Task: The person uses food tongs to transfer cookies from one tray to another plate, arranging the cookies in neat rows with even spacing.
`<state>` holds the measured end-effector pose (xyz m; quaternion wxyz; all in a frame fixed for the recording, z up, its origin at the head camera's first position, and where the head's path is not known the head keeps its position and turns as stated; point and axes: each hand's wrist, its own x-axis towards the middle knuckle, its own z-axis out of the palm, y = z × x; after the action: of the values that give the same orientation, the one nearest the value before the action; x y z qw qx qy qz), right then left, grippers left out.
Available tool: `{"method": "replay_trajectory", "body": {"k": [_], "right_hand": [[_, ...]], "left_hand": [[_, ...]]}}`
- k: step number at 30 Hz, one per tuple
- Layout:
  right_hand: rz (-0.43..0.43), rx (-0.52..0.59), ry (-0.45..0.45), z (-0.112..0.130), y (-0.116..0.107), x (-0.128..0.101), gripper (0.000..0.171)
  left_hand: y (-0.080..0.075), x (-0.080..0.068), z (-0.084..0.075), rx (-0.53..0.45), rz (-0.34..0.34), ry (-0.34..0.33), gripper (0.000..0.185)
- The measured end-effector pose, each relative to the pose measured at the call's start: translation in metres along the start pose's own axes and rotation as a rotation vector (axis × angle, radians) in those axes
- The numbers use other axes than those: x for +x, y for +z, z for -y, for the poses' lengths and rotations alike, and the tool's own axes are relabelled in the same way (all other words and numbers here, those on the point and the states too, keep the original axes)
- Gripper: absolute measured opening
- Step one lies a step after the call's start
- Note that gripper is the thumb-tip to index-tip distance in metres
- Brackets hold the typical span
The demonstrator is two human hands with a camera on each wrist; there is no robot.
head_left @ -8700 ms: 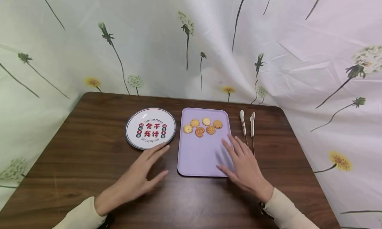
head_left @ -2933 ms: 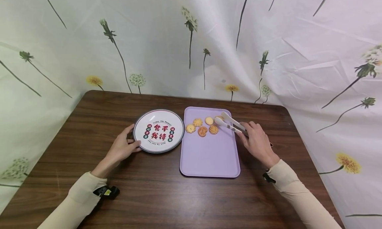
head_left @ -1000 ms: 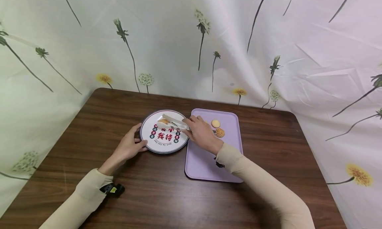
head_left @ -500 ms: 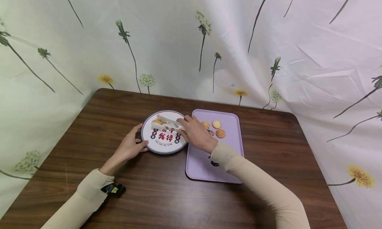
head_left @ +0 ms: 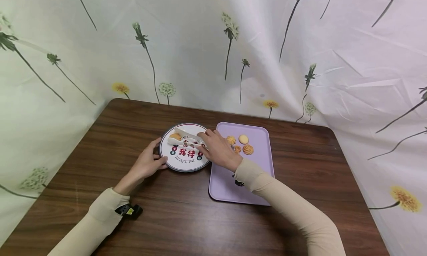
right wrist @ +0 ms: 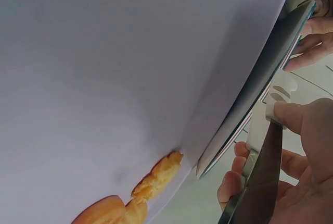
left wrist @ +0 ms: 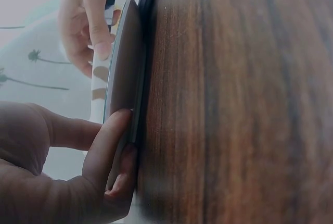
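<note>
From the head camera, the right hand (head_left: 218,152) is reaching leftward across the near-left edge of the lilac rectangular plastic tray (head_left: 233,185), its fingers curled round the handles of a pair of white plastic tongs (head_left: 185,137). The tongs are stretching out over the far half of the round white plate with red lettering and a dark rim (head_left: 184,160), and their two tips are standing apart — a small golden biscuit (head_left: 175,136) is lying on the plate near its far-left rim, just beside the tips, seemingly no longer clamped. The right forearm, in a cream sleeve, is slanting in from the near-right edge of the dark wooden tabletop (head_left: 186,226). The left hand (head_left: 148,163) is gripping the plate's near-left rim, thumb on top. Three more biscuits (head_left: 243,139) are showing at the tray's far end.

From the left wrist camera, the left hand's fingers (left wrist: 106,146) are pinching the plate's edge (left wrist: 127,83) — thumb above, fingertips tucked beneath against the tabletop. Beyond it the right hand (left wrist: 83,21) is hovering over the plate.

From the right wrist camera, the right hand's fingers (right wrist: 307,130) are pressing on the tongs' white handle (right wrist: 278,96), with the plate's rim (right wrist: 260,83) lying just beside the tray's edge.
</note>
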<state>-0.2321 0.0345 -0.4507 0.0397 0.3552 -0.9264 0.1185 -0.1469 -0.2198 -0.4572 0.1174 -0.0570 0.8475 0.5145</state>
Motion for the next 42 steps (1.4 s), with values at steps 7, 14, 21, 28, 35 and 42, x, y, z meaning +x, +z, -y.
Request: {"method": "replay_trajectory", "body": {"k": [7, 14, 21, 28, 35, 42], "right_hand": [[-0.008, 0.03, 0.013, -0.002, -0.002, -0.002, 0.048], [-0.042, 0.066, 0.036, -0.006, -0.007, -0.011, 0.05], [-0.142, 0.088, 0.018, -0.015, -0.019, -0.025, 0.049], [-0.209, 0.129, 0.061, -0.038, -0.036, -0.045, 0.047], [-0.265, 0.141, 0.099, -0.065, -0.047, -0.067, 0.044], [-0.248, 0.091, 0.188, -0.086, -0.047, -0.092, 0.047]], "left_hand": [[0.001, 0.001, 0.0, 0.006, -0.003, -0.011, 0.082], [0.0, 0.0, -0.001, -0.013, -0.002, -0.006, 0.082], [0.0, 0.001, -0.001, -0.016, -0.003, 0.007, 0.083], [0.001, 0.001, 0.001, -0.022, 0.002, 0.014, 0.083], [0.0, 0.002, 0.002, -0.016, 0.007, 0.012, 0.083], [0.0, 0.002, 0.002, -0.008, 0.01, 0.011, 0.083]]}}
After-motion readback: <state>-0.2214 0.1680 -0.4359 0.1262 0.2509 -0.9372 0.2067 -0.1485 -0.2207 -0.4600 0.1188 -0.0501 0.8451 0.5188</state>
